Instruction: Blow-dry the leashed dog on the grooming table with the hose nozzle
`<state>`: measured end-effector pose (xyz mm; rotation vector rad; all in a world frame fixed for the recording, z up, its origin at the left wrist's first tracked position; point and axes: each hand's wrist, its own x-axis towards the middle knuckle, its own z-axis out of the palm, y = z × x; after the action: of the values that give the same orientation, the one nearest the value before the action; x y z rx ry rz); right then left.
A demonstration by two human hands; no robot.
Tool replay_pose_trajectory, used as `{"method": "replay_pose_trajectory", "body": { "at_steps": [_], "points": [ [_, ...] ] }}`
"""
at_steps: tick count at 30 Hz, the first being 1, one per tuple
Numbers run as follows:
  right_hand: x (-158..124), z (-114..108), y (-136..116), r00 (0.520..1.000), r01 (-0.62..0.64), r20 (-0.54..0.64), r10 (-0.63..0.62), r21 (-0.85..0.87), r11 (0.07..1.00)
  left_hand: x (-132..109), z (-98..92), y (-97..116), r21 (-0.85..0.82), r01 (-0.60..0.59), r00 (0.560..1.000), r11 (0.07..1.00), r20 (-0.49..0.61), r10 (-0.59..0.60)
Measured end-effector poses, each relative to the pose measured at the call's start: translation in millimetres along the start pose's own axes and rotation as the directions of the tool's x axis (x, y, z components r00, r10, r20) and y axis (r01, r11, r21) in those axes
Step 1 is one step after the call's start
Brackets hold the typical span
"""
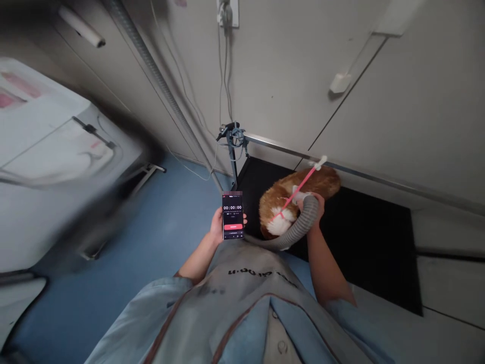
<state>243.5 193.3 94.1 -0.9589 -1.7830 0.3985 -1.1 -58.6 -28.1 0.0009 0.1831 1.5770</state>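
My left hand [217, 226] is closed round a phone [232, 215], held upright with its dark screen showing a timer at zero and a red button. My right hand [316, 205] grips the end of a grey corrugated hose [293, 233] that curves down toward my body. The hose end sits over a brown and white furry animal [288, 199] lying on a black table [371, 237]. A pink leash [301, 187] runs from the animal up to the metal rail.
A metal rail [379, 177] edges the table against a pale wall. A clamp with cables [232, 134] stands at the table's left corner. Blue floor [159, 237] lies to the left, beside a white machine [49, 151]. A ribbed pipe [151, 60] runs down the wall.
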Motion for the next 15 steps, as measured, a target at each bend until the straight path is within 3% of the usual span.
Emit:
{"method": "replay_pose_trajectory", "body": {
  "at_steps": [5, 7, 15],
  "points": [
    [11, -20, 26, 1.0, -0.011, -0.009, 0.011, -0.029, 1.0, 3, 4.0, -5, 0.014, -0.003, 1.0, 1.0, -0.004, 0.003],
    [12, -32, 32, 0.998, -0.008, -0.064, 0.006, -0.031, 0.999, 5, 7.1, -7, 0.021, 0.004, 1.0, 1.0, -0.021, -0.004],
    [10, -69, 22, 0.974, 0.047, -0.222, -0.045, 0.004, 0.999, 21, 12.8, -15, 0.043, 0.053, 0.999, 0.998, 0.001, -0.054]
  ]
}}
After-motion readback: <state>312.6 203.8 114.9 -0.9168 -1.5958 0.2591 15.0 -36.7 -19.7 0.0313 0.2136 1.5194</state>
